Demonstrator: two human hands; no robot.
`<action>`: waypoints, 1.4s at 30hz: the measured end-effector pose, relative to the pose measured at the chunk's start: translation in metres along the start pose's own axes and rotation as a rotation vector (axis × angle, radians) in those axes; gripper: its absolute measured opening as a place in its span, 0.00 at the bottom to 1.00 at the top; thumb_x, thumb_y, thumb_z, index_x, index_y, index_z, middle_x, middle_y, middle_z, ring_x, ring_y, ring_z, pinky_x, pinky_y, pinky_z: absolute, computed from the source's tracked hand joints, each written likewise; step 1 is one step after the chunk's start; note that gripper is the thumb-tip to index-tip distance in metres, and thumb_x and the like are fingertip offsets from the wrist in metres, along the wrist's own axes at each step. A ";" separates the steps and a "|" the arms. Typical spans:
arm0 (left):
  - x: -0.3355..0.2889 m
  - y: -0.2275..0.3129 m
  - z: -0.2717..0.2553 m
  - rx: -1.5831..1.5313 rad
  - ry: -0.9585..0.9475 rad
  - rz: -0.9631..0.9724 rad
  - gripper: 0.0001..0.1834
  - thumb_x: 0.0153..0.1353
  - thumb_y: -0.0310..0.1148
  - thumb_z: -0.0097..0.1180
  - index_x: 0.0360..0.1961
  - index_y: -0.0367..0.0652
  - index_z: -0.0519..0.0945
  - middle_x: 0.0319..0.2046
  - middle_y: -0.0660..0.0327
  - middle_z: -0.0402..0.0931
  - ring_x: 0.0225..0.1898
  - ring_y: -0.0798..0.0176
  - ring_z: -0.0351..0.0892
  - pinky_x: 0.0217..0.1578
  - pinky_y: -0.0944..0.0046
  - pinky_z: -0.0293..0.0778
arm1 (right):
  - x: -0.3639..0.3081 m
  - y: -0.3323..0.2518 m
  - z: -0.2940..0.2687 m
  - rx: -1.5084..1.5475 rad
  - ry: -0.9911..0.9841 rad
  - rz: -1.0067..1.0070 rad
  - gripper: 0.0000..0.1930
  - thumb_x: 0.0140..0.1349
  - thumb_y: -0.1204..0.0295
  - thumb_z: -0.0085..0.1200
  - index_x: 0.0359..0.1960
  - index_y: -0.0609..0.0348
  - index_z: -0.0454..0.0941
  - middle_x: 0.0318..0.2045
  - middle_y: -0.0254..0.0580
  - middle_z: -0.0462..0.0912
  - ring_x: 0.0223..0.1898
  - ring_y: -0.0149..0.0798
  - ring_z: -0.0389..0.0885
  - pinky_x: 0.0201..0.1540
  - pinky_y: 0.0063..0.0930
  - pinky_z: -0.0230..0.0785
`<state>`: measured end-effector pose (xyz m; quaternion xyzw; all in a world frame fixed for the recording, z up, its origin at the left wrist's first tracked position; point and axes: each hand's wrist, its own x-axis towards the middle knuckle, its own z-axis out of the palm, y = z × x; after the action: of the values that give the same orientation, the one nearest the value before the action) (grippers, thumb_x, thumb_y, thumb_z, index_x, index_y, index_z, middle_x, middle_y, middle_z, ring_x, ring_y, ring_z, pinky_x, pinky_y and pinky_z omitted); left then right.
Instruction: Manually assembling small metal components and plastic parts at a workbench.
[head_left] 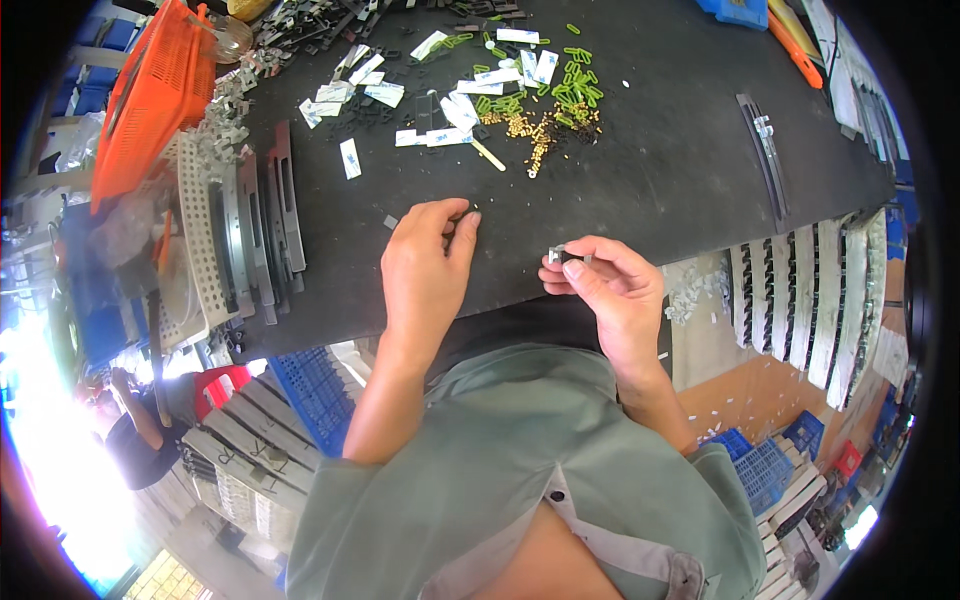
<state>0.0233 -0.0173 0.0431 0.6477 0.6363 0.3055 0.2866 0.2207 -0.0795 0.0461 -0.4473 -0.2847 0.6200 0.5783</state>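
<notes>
Near the table's front edge, my right hand (620, 285) pinches a small silver-and-black part (562, 256) between thumb and fingers; its exact kind is too small to tell. My left hand (428, 262) hovers low over the black tabletop with its fingers curled and the thumb close to the index finger. Whatever it may hold is hidden or too small to make out. Beside its knuckles lies a small grey flat piece (391, 222). Farther off are white adhesive strips (450, 137), green oval rings (577, 88) and a scatter of tiny brass-coloured pieces (541, 140).
An orange basket (150, 95) stands at the left, with long metal rails (288, 200) near it. Black parts (325, 30) are heaped at the back. Another rail (765, 150) lies at the right. Past the table's edge are stacked white strips (800, 300) and a person (150, 430).
</notes>
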 end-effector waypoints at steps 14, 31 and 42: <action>0.015 -0.005 0.009 0.456 -0.044 0.291 0.07 0.62 0.30 0.63 0.35 0.39 0.79 0.32 0.55 0.81 0.34 0.50 0.84 0.35 0.54 0.77 | 0.042 0.014 -0.013 -0.020 -0.004 -0.213 0.12 0.70 0.81 0.57 0.53 0.69 0.80 0.44 0.47 0.87 0.45 0.38 0.88 0.50 0.33 0.83; 0.073 0.003 0.021 0.343 -0.104 0.144 0.07 0.58 0.29 0.63 0.35 0.36 0.83 0.29 0.50 0.84 0.34 0.47 0.86 0.38 0.53 0.78 | 0.050 0.030 -0.018 -0.261 -0.023 -0.321 0.15 0.65 0.86 0.58 0.53 0.66 0.83 0.47 0.45 0.88 0.45 0.32 0.88 0.51 0.25 0.80; 0.035 0.042 0.013 -0.129 -0.377 0.242 0.08 0.57 0.23 0.66 0.39 0.36 0.82 0.28 0.62 0.81 0.28 0.73 0.79 0.29 0.70 0.75 | 0.049 0.020 -0.018 -0.458 -0.042 -0.371 0.16 0.61 0.86 0.61 0.51 0.64 0.85 0.41 0.42 0.90 0.37 0.27 0.86 0.43 0.24 0.80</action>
<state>0.0610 0.0166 0.0679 0.7453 0.4685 0.2514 0.4023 0.2305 -0.0385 0.0096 -0.4937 -0.5058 0.4324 0.5598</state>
